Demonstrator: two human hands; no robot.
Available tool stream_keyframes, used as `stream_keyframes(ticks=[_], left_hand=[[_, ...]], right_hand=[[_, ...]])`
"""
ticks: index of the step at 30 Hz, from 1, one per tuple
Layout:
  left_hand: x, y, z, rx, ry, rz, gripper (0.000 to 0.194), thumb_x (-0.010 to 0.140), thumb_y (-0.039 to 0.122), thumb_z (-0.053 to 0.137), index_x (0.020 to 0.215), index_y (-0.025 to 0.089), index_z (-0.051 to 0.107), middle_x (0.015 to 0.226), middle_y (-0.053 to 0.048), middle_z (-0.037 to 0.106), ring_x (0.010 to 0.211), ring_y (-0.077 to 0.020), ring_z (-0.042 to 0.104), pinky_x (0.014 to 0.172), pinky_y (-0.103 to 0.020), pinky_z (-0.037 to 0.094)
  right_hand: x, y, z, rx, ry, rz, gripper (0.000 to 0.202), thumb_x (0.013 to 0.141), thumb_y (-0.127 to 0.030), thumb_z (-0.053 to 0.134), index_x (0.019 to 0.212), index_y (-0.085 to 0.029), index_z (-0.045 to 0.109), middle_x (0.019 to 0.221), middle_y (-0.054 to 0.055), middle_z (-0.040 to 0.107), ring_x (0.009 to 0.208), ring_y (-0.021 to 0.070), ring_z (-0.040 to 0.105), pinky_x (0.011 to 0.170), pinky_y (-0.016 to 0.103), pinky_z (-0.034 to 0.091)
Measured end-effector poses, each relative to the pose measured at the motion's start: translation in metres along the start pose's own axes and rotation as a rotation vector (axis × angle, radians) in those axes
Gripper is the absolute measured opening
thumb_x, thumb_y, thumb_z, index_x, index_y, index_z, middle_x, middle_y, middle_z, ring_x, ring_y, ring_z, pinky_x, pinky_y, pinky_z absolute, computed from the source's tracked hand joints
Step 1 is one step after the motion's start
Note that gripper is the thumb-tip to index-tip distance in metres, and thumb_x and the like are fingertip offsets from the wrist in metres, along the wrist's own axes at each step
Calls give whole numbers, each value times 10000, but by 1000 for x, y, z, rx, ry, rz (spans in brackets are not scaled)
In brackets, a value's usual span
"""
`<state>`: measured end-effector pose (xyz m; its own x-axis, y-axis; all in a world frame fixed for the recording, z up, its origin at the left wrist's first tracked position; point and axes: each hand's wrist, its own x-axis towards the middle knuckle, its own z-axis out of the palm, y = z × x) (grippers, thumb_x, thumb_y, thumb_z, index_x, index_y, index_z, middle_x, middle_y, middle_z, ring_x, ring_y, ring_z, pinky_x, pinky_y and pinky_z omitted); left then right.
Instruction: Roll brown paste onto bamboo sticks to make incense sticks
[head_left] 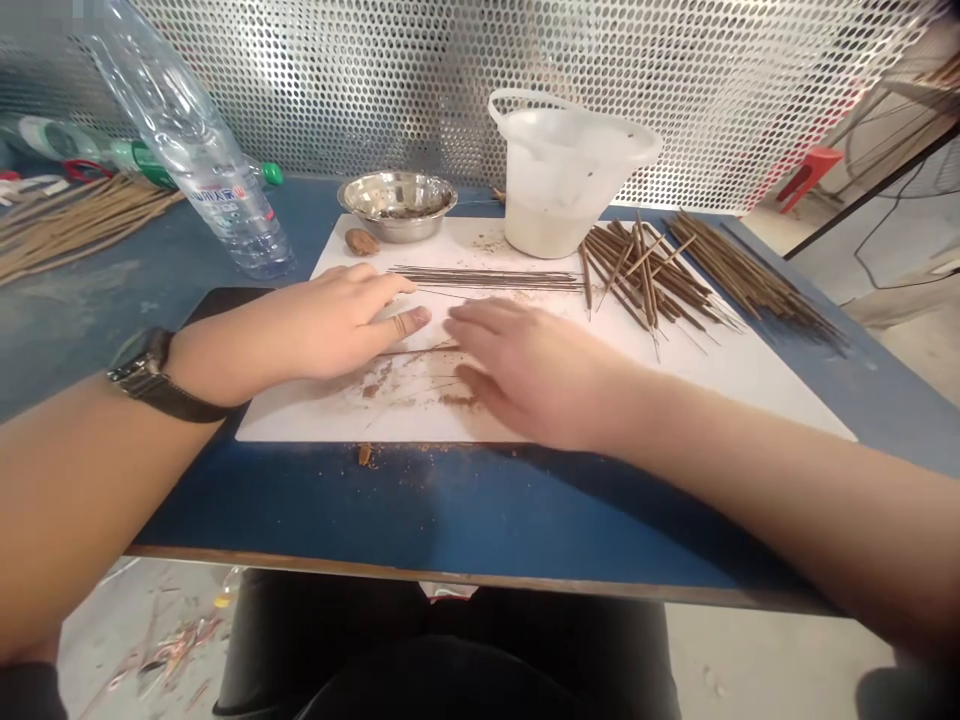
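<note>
My left hand lies palm down over the left part of a white board, fingers stretched out and thumb pointing right. My right hand, a little smeared by motion, is also palm down with fingers extended. A thin brown stick runs across the board between the hands; its ends are hidden beneath them. Just beyond my fingertips several thin dark sticks lie side by side. Brown crumbs are scattered around my right fingers. A brown clay-like lump rests near the board's far left corner.
A metal bowl and a white plastic bucket stand at the back. To the right lie a pile of brown coated sticks and a bundle. A tilted water bottle and pale sticks are at left, before a perforated metal panel.
</note>
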<state>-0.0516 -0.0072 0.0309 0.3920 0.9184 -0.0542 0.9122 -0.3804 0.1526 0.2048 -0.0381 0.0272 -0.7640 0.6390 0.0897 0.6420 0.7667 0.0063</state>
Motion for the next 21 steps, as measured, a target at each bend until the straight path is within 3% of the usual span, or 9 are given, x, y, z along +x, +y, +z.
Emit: stream_keyframes(ticks=[2, 4, 9, 15, 21], left_hand=[[-2, 3, -2, -4, -11, 5, 762, 1046, 794, 242, 1460, 290, 637, 1469, -133, 677, 1406, -391, 616, 1179, -601, 485], [-3, 5, -3, -6, -17, -2, 735, 1065, 765, 251, 1450, 276, 643, 1473, -142, 675, 1405, -379, 614, 1186, -599, 476], [-4, 6, -4, -9, -9, 11, 752, 1076, 770, 241, 1494, 277, 625, 1535, -122, 657, 1451, -374, 577, 1225, -573, 451], [-3, 4, -4, -14, -41, -33, 771, 1055, 784, 279, 1568, 293, 579, 1594, -114, 612, 1494, -422, 547, 1228, -629, 437], [-4, 1, -1, -13, -2, 10, 774, 1089, 755, 251, 1589, 262, 576, 1616, -111, 616, 1513, -380, 532, 1273, -602, 397]], right_hand=[[3, -14, 10, 77, 2, -98, 651, 1134, -375, 472, 1632, 44, 498, 1695, 318, 512, 1597, 427, 477, 1283, 592, 419], [1, -26, 16, 115, -67, -105, 824, 1141, -517, 456, 1685, 98, 390, 1761, 348, 387, 1670, 464, 356, 1355, 646, 301], [-11, -44, 16, 210, -169, -36, 1024, 1106, -735, 393, 1725, 78, 337, 1800, 323, 251, 1717, 454, 217, 1393, 648, 225], [3, -35, 18, 197, -187, 63, 1050, 1106, -754, 353, 1752, 68, 264, 1825, 289, 201, 1733, 462, 77, 1399, 699, 80], [-9, -44, 15, 208, -181, 96, 971, 1111, -750, 313, 1755, -24, 355, 1833, 234, 272, 1738, 470, 43, 1361, 787, 12]])
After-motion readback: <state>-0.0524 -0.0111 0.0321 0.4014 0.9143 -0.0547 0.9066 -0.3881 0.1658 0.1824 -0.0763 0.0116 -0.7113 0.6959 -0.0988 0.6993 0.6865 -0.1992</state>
